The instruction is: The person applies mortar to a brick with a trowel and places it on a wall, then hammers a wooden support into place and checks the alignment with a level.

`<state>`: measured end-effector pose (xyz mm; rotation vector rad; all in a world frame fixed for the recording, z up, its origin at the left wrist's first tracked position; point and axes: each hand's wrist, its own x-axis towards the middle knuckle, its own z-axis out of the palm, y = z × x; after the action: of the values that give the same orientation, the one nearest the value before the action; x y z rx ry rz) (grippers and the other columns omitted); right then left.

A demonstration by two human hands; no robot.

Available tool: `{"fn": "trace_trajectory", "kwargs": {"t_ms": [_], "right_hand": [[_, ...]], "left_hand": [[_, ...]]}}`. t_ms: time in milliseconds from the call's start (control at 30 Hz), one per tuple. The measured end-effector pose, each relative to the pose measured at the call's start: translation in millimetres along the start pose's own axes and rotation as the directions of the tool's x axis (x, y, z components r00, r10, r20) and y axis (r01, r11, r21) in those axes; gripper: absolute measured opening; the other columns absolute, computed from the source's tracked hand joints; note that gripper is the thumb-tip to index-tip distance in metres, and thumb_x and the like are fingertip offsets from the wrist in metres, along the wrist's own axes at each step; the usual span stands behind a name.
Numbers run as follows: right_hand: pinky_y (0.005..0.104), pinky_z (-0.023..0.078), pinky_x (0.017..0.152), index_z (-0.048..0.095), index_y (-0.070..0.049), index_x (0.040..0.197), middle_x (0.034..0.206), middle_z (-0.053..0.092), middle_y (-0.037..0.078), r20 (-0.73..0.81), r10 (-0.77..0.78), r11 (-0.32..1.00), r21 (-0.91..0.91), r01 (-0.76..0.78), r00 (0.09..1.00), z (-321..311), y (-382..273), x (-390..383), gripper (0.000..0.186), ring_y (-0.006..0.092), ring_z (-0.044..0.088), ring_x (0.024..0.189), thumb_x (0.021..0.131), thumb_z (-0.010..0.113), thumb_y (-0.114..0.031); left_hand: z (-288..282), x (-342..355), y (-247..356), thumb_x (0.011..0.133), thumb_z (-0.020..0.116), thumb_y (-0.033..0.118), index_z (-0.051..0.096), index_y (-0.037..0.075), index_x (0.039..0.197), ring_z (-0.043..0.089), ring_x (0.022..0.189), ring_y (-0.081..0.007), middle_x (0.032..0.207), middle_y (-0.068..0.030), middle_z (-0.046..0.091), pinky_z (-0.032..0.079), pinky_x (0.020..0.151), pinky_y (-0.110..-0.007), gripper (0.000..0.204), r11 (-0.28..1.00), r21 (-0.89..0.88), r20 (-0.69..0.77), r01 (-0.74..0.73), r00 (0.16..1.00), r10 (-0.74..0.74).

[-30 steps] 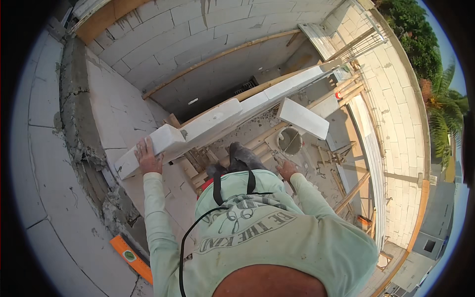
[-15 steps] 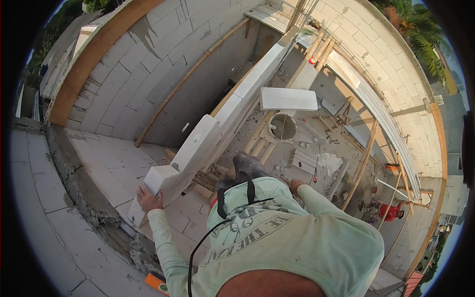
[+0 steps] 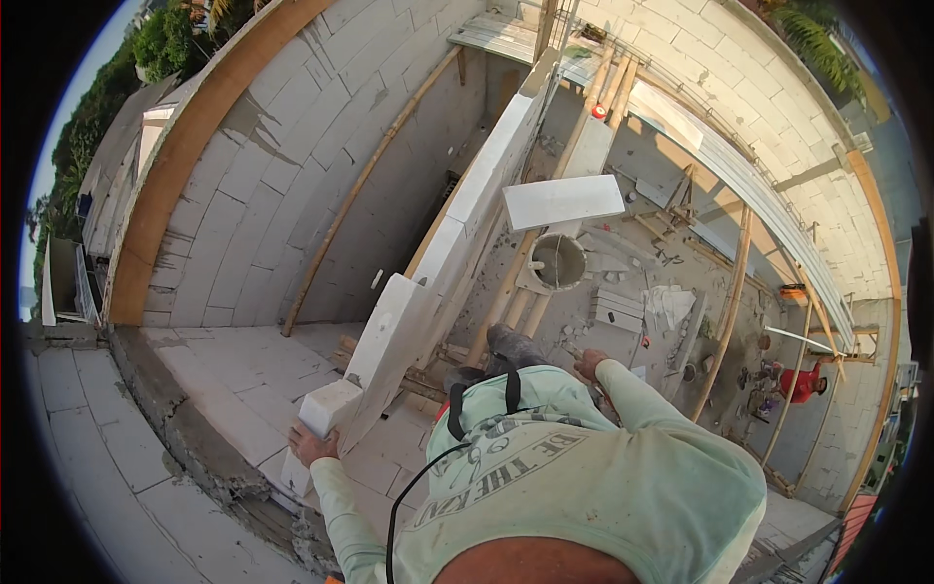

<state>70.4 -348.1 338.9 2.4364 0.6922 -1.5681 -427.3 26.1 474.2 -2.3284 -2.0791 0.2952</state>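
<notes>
At the stepped end of a white block wall (image 3: 389, 316), my left hand (image 3: 313, 448) grips the near end of a small white block (image 3: 329, 407). The fingers lie on one side of it and the thumb on the other. This block sits against the end of the taller wall block, and another pale block piece (image 3: 297, 475) shows below my hand. My right hand (image 3: 590, 365) is low beside my right hip, its fingers curled. A thin greyish thing shows just ahead of it, too small to name.
A white block (image 3: 564, 201) lies on the plank scaffold ahead, beside a mortar-stained bucket (image 3: 557, 261). Stacked blocks (image 3: 618, 310) and rubble lie on the floor below. Bamboo poles (image 3: 728, 311) stand at right. A person in red (image 3: 803, 383) is at far right.
The view has swung, so the left-hand side of the scene sits lower and farther right. My left hand stays on the small block. A thin thing now shows by my right hand.
</notes>
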Motion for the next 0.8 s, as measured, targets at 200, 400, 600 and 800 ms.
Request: {"fn": "trace_trajectory", "kwargs": {"t_ms": [200, 400, 600, 800], "right_hand": [[0.0435, 0.049, 0.085, 0.067, 0.001, 0.101, 0.104, 0.065, 0.023, -0.022, -0.034, 0.998, -0.06, 0.033, 0.999, -56, -15, -5, 0.041, 0.0364, 0.063, 0.098, 0.087, 0.054, -0.035], [0.0434, 0.049, 0.086, 0.066, 0.001, 0.101, 0.105, 0.064, 0.024, -0.018, 0.052, 0.998, 0.044, -0.051, 0.999, -82, -10, 12, 0.042, 0.0365, 0.062, 0.099, 0.085, 0.054, -0.036], [0.0435, 0.048, 0.088, 0.065, 0.003, 0.102, 0.106, 0.064, 0.024, 0.009, 0.031, 0.997, 0.068, -0.031, 0.999, -102, -9, 14, 0.044, 0.0368, 0.062, 0.101, 0.084, 0.055, -0.037], [0.0378, 0.055, 0.077, 0.061, 0.003, 0.107, 0.096, 0.067, 0.019, -0.01, 0.077, 0.997, 0.032, -0.076, 0.997, -110, -3, 13, 0.041, 0.026, 0.069, 0.076, 0.089, 0.051, -0.032]], "left_hand": [[0, 2, 6, 0.055, 0.084, 0.037, 0.024, 0.007, 0.142, 0.036, 0.126, -0.042, 0.132, -0.0233, 0.037, 0.033, 0.105, -0.053, 0.11, 0.991, 0.064, 0.108, 0.121, 0.986, -0.128], [6, 2, 18, 0.053, 0.084, 0.032, 0.018, 0.011, 0.146, 0.032, 0.129, -0.0431, 0.132, -0.0237, 0.037, 0.027, 0.108, -0.056, 0.116, 0.977, 0.044, 0.08, 0.21, 0.974, -0.213], [15, 4, 14, 0.052, 0.084, 0.027, 0.011, 0.012, 0.147, 0.023, 0.135, -0.0452, 0.142, -0.0281, 0.028, 0.02, 0.112, -0.055, 0.121, 0.953, -0.003, 0.129, 0.304, 0.945, -0.301], [15, 4, 16, 0.054, 0.086, 0.024, 0.008, 0.011, 0.147, 0.024, 0.134, -0.046, 0.142, -0.026, 0.026, 0.022, 0.111, -0.054, 0.122, 0.947, 0.041, 0.146, 0.318, 0.936, -0.32]]}}
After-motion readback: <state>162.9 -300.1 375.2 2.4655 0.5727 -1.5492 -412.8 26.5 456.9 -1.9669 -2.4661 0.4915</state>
